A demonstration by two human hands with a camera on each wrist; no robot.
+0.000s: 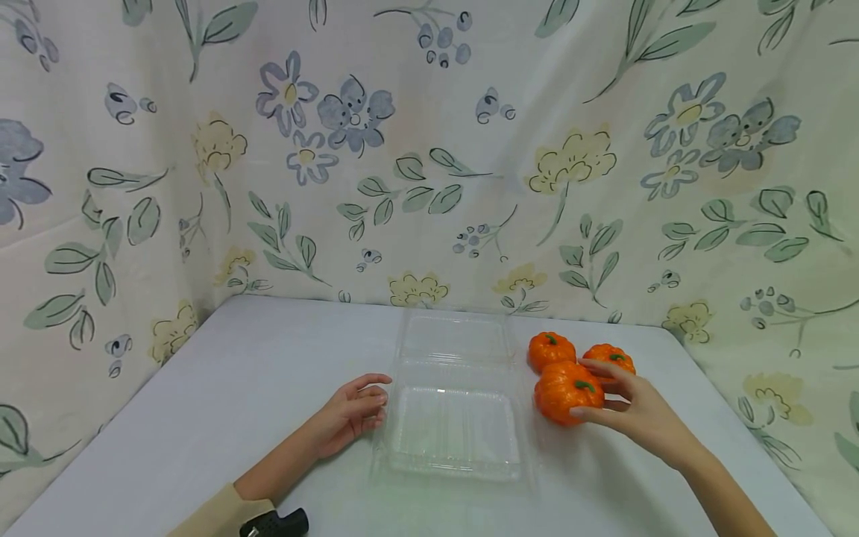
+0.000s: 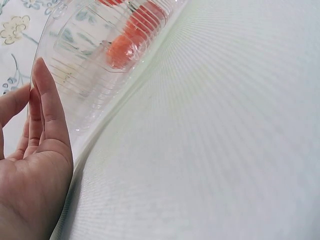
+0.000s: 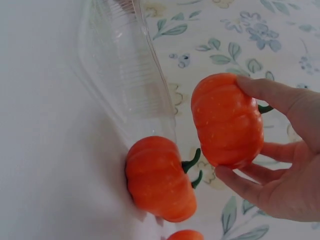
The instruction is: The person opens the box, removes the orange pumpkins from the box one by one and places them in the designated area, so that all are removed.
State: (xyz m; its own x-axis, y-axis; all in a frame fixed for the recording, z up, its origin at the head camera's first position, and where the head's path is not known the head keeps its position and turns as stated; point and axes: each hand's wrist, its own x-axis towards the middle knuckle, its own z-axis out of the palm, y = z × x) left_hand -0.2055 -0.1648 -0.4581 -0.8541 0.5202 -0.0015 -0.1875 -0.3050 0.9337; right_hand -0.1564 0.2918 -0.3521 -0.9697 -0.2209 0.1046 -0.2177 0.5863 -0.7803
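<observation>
My right hand (image 1: 634,410) grips a small orange pumpkin (image 1: 562,395) with a green stem, thumb on one side and fingers on the other. In the right wrist view this held pumpkin (image 3: 227,120) is raised beside another pumpkin (image 3: 160,177). Two more pumpkins, one at the back (image 1: 552,350) and one behind the hand (image 1: 609,356), sit on the table. A clear plastic clamshell container (image 1: 456,466) lies with its lid (image 1: 456,335) laid back. My left hand (image 1: 349,418) is at the container's left edge, its fairly straight fingertips right at the rim.
The white table (image 1: 268,358) extends on both sides of the container. A floral curtain (image 1: 429,149) hangs behind the table and along its sides. A black strap device (image 1: 275,523) is on the left wrist, by a beige sleeve (image 1: 224,514).
</observation>
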